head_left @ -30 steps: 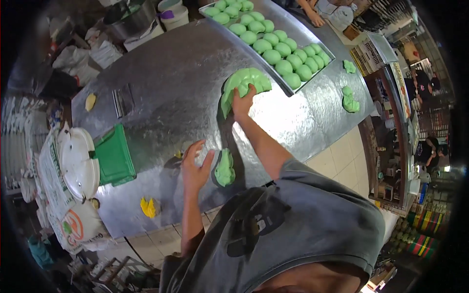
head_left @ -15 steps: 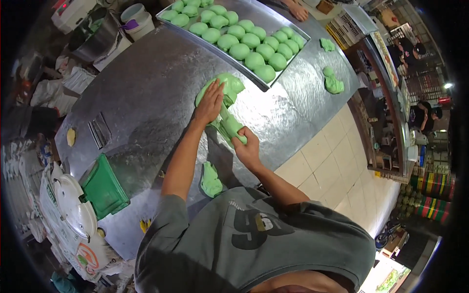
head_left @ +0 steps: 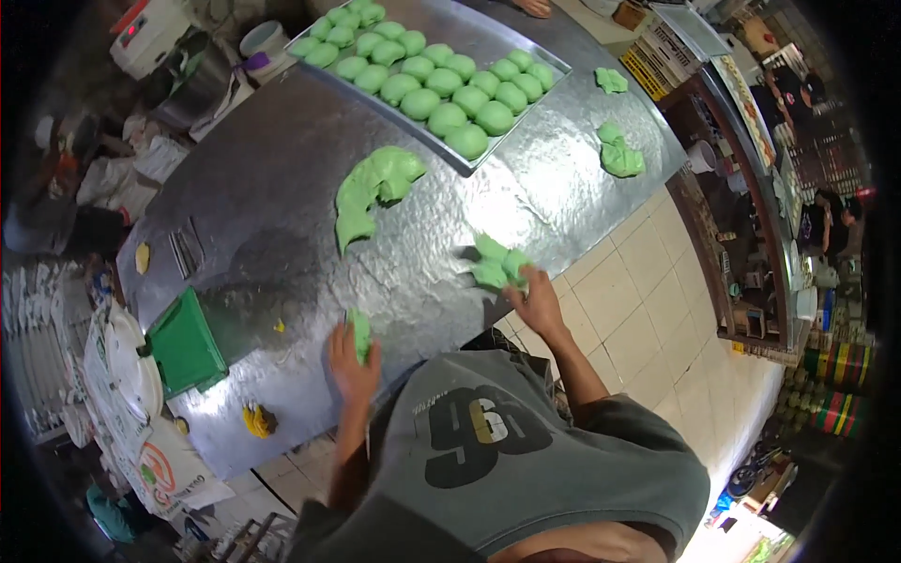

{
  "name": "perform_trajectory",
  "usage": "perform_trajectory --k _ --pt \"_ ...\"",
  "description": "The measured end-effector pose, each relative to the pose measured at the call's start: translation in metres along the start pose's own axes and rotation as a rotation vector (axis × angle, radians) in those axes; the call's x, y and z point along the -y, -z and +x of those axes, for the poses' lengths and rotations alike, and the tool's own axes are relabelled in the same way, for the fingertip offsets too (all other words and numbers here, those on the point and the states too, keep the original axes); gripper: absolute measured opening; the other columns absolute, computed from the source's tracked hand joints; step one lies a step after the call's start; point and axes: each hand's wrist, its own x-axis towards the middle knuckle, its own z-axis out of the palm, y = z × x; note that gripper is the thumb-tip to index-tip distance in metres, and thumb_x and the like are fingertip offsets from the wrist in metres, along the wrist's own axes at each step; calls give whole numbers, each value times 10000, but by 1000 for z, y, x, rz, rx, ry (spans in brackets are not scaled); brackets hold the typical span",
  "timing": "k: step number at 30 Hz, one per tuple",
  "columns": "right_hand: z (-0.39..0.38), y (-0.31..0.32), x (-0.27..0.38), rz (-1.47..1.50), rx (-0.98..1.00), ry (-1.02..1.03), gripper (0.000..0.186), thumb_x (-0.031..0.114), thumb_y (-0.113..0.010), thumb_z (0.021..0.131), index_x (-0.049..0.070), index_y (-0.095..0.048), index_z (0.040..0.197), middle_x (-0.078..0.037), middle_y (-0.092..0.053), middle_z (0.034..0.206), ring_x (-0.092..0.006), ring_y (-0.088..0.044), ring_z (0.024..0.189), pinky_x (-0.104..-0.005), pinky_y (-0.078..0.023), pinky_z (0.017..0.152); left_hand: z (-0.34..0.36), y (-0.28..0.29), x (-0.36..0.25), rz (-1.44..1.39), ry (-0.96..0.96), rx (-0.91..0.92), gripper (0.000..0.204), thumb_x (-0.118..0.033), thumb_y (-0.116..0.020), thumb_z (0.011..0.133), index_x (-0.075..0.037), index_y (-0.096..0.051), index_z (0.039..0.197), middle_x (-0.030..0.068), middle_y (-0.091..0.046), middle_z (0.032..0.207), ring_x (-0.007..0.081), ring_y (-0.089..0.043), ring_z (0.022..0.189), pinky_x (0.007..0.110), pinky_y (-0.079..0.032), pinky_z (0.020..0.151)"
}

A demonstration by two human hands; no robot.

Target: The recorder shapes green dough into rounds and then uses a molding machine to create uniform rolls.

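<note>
While the large green dough mass (head_left: 361, 192) lies on the scuffed metal table (head_left: 253, 178), smooth, soft and bent like a thick crescent, a smaller lobed dough piece (head_left: 496, 263) is near the table's edge, pinched by the right hand (head_left: 538, 305). The left hand (head_left: 354, 368), half curled, has its fingers and thumb around a narrow dough lump (head_left: 358, 333); whether they squeeze it, I cannot tell.
</note>
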Motion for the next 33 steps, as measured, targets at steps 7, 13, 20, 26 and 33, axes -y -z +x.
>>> perform_trajectory --k 7,13,20,26,33 --pt "-8 -43 -58 -466 -22 285 650 458 -615 831 45 -450 1306 -262 -405 1321 -445 -374 1200 -610 -283 969 -4 -55 -9 341 53 -99 607 -365 -572 885 33 -431 1322 232 -406 1368 408 -395 1241 508 -362 994" --pt "118 -101 -42 -529 104 496 356 423 -629 804 122 -633 995 -115 -582 1069 -325 -504 1049 -535 -390 826 92 -82 47 399 84 -133 342 -351 -530 915 -53 -632 1049 154 -623 994 335 -580 936 435 -469 755" --pt "150 -117 -28 -431 13 577 326 398 -543 835 135 -659 681 -75 -645 774 -262 -598 829 -476 -435 717 94 -96 11 493 447 -369 387 -375 -518 927 -73 -636 715 136 -589 630 360 -574 574 463 -455 552" --pt "60 -55 -23 -446 436 508 375 485 -590 813 122 -674 776 -98 -645 761 -289 -586 835 -536 -411 769 27 -92 -72 381 348 -48 475 -457 -498 923 -44 -670 765 140 -626 645 380 -595 574 495 -469 565" --pt "56 14 -34 -561 152 513 550 498 -494 902 39 -503 1206 -235 -464 1267 -409 -412 1201 -554 -416 883 -28 -58 -72 451 247 0 550 -516 -519 871 -8 -563 1080 245 -562 1055 426 -515 1022 500 -402 881"
